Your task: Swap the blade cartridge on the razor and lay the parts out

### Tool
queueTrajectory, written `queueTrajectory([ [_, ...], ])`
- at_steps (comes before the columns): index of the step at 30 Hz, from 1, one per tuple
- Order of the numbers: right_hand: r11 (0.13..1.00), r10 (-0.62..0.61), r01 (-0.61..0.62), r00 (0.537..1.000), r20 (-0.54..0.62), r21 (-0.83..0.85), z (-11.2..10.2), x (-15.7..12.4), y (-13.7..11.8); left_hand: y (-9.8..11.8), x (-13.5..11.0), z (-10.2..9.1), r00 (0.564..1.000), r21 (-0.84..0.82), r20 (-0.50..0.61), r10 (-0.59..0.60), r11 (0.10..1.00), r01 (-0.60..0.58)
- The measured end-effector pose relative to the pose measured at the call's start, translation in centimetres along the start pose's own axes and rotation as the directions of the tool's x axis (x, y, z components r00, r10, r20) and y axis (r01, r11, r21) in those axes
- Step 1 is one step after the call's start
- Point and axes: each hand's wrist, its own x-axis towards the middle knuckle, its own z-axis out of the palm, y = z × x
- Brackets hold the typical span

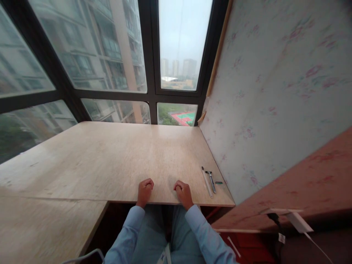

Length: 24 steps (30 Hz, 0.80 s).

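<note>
My left hand (145,191) rests near the front edge of the wooden desk (123,157), curled into a loose fist with nothing visible in it. A short gap to the right, my right hand (183,192) lies in the same way, its fingers closed and no object showing. Nearest to the right hand is a white toothbrush (207,183) with a dark head, lying lengthwise on the desk. Beside it lies a razor (211,180), head toward the window. Further right, close to the wall, is a small dark green strip (219,182) whose kind I cannot make out.
A wallpapered wall (264,110) bounds the desk on the right. Dark-framed windows (150,55) stand behind it. At lower right, a black plug (273,217) and a white charger (299,222) with cables sit by the wall. The desk extends toward me on the left.
</note>
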Motion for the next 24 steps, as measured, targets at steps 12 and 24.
queueTrajectory([
  [12,0.998,0.008,-0.011,0.999,0.050,0.067,-1.8,-0.3,-0.1,0.4,-0.1,-0.1,0.999,0.046,-0.036,0.003,0.999,-0.001],
  [24,0.911,0.031,-0.150,0.954,-0.297,-0.385,-15.4,-0.5,2.6,0.9,-0.2,-0.2,1.000,0.097,-0.030,-0.002,0.995,0.005],
])
